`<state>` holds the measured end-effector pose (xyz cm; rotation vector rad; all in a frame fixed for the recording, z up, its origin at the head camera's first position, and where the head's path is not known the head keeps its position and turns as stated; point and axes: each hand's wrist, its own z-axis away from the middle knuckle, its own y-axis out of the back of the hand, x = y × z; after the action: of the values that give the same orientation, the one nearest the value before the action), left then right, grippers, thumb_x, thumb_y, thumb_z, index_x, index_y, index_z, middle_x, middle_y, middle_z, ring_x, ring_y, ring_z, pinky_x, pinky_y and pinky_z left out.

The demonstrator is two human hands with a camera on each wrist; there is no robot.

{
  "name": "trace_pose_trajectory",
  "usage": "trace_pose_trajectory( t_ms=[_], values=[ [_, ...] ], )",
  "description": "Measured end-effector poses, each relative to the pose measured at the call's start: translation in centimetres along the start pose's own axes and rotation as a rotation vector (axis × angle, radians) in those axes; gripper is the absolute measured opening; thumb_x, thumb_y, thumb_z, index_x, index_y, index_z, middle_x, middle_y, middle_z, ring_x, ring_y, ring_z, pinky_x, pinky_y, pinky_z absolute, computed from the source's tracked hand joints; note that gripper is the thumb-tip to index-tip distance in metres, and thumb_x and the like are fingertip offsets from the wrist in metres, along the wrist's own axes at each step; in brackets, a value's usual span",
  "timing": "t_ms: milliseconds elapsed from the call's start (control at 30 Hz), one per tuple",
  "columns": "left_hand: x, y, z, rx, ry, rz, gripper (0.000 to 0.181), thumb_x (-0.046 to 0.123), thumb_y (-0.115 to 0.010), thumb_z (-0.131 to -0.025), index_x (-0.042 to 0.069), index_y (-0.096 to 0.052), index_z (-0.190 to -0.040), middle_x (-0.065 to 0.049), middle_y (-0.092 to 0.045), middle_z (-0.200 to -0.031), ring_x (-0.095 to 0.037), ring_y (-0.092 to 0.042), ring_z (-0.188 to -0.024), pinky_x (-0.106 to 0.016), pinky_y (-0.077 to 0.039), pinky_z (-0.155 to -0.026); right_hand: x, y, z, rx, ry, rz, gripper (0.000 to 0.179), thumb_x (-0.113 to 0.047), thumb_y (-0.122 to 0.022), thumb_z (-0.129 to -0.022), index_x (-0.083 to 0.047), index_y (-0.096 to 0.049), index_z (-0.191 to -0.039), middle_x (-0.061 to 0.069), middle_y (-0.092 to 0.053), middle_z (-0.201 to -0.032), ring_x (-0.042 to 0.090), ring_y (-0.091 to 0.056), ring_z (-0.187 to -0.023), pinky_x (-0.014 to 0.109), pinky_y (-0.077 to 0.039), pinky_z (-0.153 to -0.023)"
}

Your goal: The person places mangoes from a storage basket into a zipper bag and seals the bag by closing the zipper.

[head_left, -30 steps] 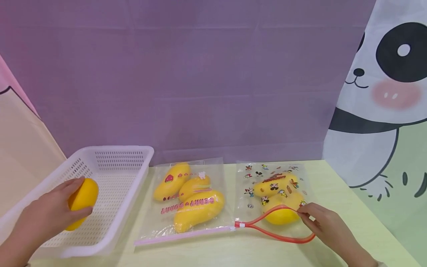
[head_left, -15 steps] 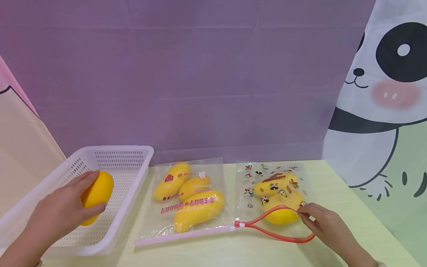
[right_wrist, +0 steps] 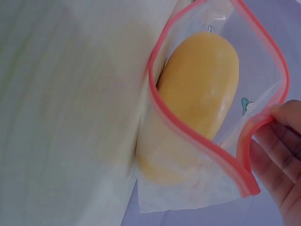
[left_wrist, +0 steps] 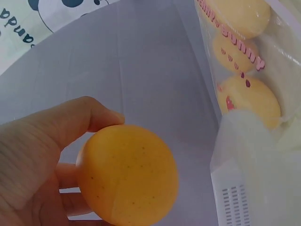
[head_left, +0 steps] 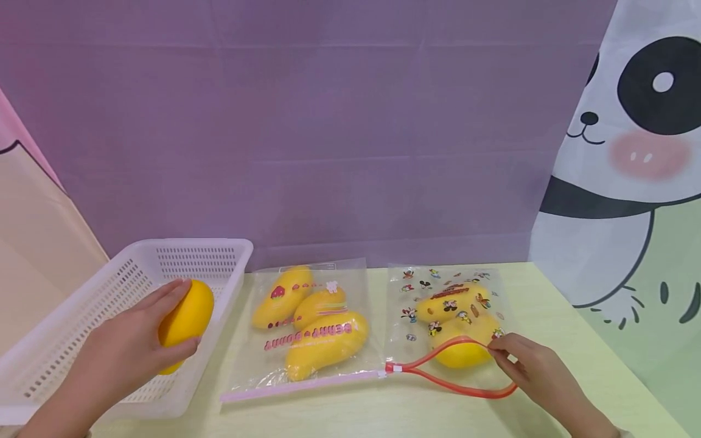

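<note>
Step in hand: transfer of a mango (head_left: 187, 322) from the white basket (head_left: 219, 248) toward the open zip bag (head_left: 450, 292); the left hand (head_left: 128, 347) has its fingers curled round the fruit, just above the basket's near rim. The right hand (head_left: 533, 365) pinches the bag's red zip edge (head_left: 438, 359), lifting the mouth open, apparently two mangoes inside. Next move calls for carrying the fruit across the sealed bag (head_left: 306, 322) on the tabletop (head_left: 547, 304) and easing it into the gap.

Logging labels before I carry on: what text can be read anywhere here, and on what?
"BERRY BUNNY", pink print seen upside down, on the clear zip bag with the pink seal holding yellow mangoes.
Clear cartoon-printed bag with the red zip: a small reddish line of print, too small to read.
White perforated plastic basket: no text.
</note>
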<state>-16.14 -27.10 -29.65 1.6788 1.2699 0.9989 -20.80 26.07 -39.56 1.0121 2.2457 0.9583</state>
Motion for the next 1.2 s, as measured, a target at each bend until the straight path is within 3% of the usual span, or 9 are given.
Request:
trace_pose_trajectory(
  t_ms=[200, 700, 1200],
  values=[
    [1.5, -0.2, 0.2, 0.016, -0.015, 0.023, 0.077, 0.034, -0.076, -0.072, 0.005, -0.047, -0.137, -0.013, -0.049, -0.138, -0.022, -0.057, -0.072, -0.031, -0.037, -0.052, 0.0, 0.1, 0.0, 0.004, 0.016, -0.002, 0.034, 0.005, -0.083, -0.06, -0.014, -0.067, -0.083, -0.007, -0.065, -0.078, 0.005, -0.057, -0.065, 0.012, -0.046, -0.052],
    [4.9, -0.3, 0.7, 0.058, -0.092, 0.073, 0.076, 0.032, -0.078, -0.07, 0.007, -0.049, -0.136, -0.008, -0.05, -0.138, -0.017, -0.058, -0.076, -0.03, -0.042, -0.053, 0.0, 0.1, -0.1, -0.007, 0.001, 0.002, 0.034, 0.005, -0.083, -0.06, -0.015, -0.067, -0.083, -0.008, -0.065, -0.078, 0.004, -0.057, -0.064, 0.012, -0.047, -0.052],
    [8.0, -2.2, 0.8, 0.032, -0.14, 0.113, 0.071, 0.031, -0.079, -0.067, 0.013, -0.055, -0.132, -0.001, -0.052, -0.137, -0.011, -0.06, -0.08, -0.026, -0.045, -0.055, 0.1, 0.0, 0.0, 0.002, 0.01, -0.012, 0.034, 0.005, -0.083, -0.06, -0.014, -0.066, -0.083, -0.007, -0.065, -0.078, 0.004, -0.057, -0.064, 0.012, -0.046, -0.052]
  ],
)
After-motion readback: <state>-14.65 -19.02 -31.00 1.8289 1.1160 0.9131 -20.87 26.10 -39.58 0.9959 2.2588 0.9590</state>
